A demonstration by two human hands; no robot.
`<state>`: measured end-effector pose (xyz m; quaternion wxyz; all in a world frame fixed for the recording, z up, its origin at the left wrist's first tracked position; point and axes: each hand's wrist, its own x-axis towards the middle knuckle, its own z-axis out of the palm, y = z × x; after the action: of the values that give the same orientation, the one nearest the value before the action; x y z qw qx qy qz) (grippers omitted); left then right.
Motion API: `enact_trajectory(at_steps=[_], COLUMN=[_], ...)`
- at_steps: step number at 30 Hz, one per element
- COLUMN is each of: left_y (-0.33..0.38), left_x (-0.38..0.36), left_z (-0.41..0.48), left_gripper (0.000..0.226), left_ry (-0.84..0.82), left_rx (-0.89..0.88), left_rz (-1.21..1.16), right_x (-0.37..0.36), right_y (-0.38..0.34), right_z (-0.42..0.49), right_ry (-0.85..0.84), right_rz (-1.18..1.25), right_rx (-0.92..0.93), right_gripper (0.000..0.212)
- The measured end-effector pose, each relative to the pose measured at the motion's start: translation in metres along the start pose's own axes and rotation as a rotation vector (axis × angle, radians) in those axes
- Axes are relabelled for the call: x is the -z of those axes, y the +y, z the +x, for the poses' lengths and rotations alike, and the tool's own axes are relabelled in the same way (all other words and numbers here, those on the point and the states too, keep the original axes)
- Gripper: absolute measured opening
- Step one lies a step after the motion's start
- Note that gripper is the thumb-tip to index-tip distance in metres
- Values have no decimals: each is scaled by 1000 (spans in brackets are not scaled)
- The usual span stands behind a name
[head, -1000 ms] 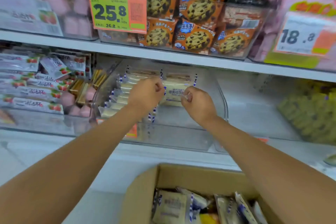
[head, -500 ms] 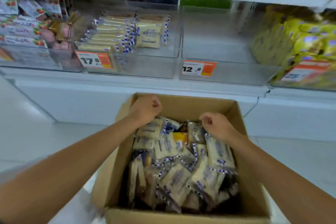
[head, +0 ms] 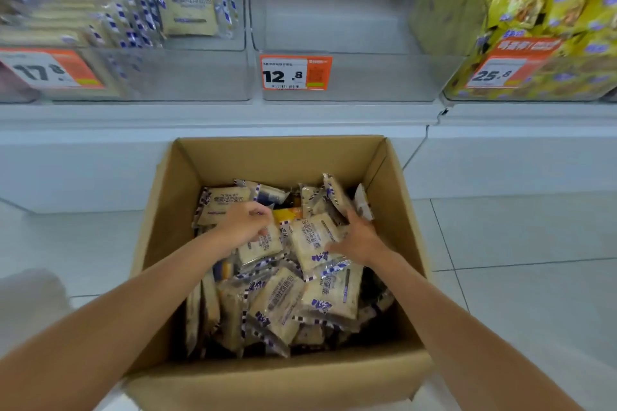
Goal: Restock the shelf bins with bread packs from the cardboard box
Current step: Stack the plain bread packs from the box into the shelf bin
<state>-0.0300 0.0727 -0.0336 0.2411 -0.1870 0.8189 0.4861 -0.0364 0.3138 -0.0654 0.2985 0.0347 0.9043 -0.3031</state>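
Head view: open brown cardboard box (head: 277, 157) heaped with pale, blue-checked plastic bread packs (head: 334, 294).
Left grip (head: 247, 223) curls its fingers onto one pack (head: 262, 245) at the box's middle, whether holding it I cannot tell; right grip (head: 359, 237) lies spread open on the heap, holding nothing. Beyond the box, a clear plastic shelf bin (head: 187, 77) holds more.

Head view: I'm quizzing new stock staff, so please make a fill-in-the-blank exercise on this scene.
The left hand and right hand reach into the box, made of ____. The bin behind the 12.8 tag is ____. The shelved bread packs sit behind the tag reading ____.
Missing: cardboard; empty; 17.8.
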Motion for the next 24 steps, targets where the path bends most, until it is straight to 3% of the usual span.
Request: enact_trajectory(at_steps=[2, 5, 7, 9, 12, 14, 16, 19, 21, 24], left_y=[0, 2, 2, 3, 4, 0, -3, 8, 17, 29], left_x=[-4, -8, -8, -5, -3, 0, 10, 22, 22, 27], left_z=[1, 1, 0, -5, -14, -11, -4, -7, -13, -19], left_gripper=[14, 26, 42, 55, 43, 23, 31, 32, 49, 68], left_ry=[-24, -14, -17, -146, -339, -200, -32, -122, -103, 13], left_rx=[37, 79, 164, 315, 456, 383, 302, 273, 167, -103], left_rz=[-58, -104, -148, -214, -445, -478, -494, -536, -475, -289], right_x=[2, 7, 11, 14, 13, 16, 21, 28, 27, 30], right_y=[-7, -24, -34, -44, -58, -66, -70, -73, -76, -81], right_z=[1, 3, 5, 8, 9, 6, 4, 0, -1, -5], right_ry=[-25, 21, 9, -13, -75, -143, -183, -263, -309, -161], right_rz=[42, 21, 174, 363, 653, 683, 675, 822, 890, 617], right_rx=[-56, -63, -111, -178, -207, -166, -126, -99, -67, 29], right_gripper=[100, 58, 42, 40, 59, 70, 78, 89, 98, 115])
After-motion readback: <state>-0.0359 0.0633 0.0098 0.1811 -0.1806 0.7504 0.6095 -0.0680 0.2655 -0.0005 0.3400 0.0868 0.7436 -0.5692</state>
